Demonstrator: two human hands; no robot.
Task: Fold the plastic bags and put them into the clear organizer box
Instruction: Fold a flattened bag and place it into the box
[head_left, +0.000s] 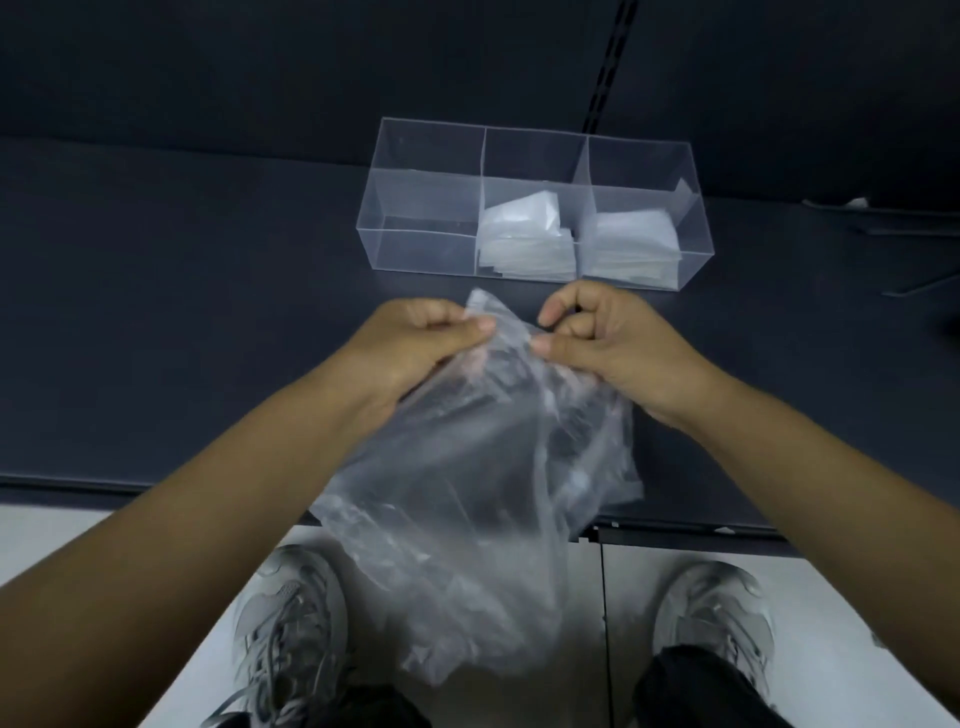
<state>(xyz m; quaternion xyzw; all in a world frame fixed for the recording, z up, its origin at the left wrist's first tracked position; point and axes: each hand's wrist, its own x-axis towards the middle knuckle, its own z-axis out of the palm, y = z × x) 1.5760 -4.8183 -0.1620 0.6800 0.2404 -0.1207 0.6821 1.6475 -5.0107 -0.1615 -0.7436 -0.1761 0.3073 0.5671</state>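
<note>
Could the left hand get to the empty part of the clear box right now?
Probably yes. The clear box sits just past the left hand with its top open and only table between. But that hand grips the plastic bag, so it would have to let go first.

We find the scene dim and cool-toned: the dark table (156, 312) soaks up the light, and the pale floor (821, 691) is the brightest patch. Lighting is soft and diffuse, shadows faint. A sheen lines the walls of the clear organizer box (421, 249) and the plastic bag (467, 493), whose lower half is smeared by blur. We see the forearms (182, 545) swell toward the lower corners from wide-angle distortion; the shoes (291, 623) look soft.
</note>
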